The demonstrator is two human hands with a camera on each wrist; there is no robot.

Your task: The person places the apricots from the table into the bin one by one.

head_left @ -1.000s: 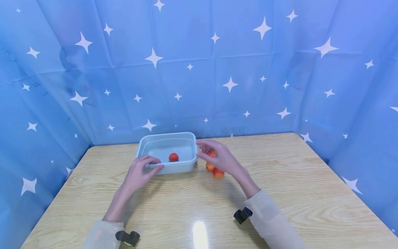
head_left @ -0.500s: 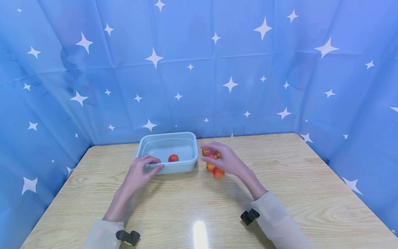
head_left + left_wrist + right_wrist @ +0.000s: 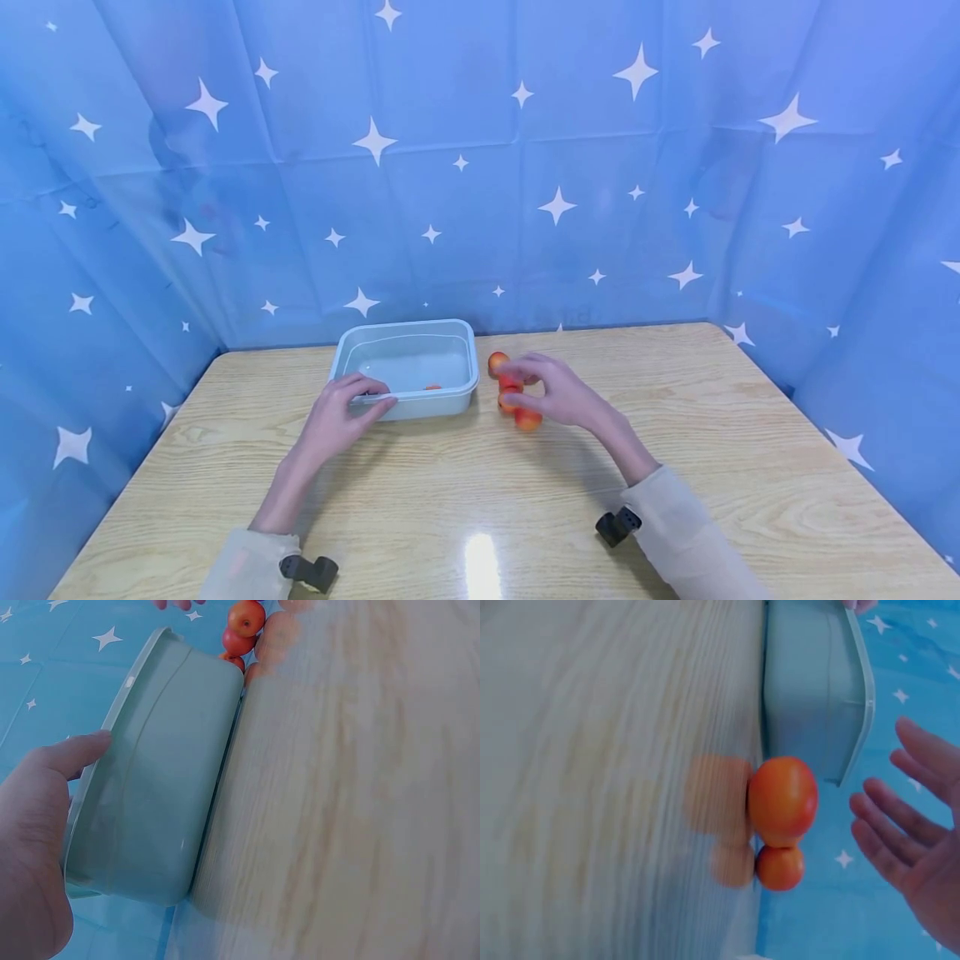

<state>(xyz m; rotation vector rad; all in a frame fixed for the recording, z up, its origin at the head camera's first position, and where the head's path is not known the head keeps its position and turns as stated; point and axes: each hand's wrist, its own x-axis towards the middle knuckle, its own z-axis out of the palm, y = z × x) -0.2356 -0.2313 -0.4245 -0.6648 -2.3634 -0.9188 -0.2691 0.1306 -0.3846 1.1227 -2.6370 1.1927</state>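
Observation:
My left hand (image 3: 330, 421) pinches the near rim of a light blue plastic box (image 3: 420, 407); in the left wrist view the thumb (image 3: 82, 750) lies against that rim. Only the top of one red-orange fruit (image 3: 432, 387) shows inside, behind the front wall. Right of the box my right hand (image 3: 558, 392) hovers over several small apple-like fruits, partly hiding them, its fingers loosely bent and holding nothing. The nearest fruit (image 3: 528, 418) and the farthest fruit (image 3: 498, 362) of that cluster stay visible. In the right wrist view a large-looking fruit (image 3: 782, 791) and a smaller-looking one (image 3: 780, 868) sit below my fingers.
Everything stands on a wood-grain table (image 3: 420, 500) with a glare spot near its front. A blue curtain (image 3: 480, 208) with white stars hangs behind the table and along its sides.
My right hand has moved right from the box's edge to over the fruits. The fruit inside the box has rolled right and toward the front wall. My left hand keeps its place.

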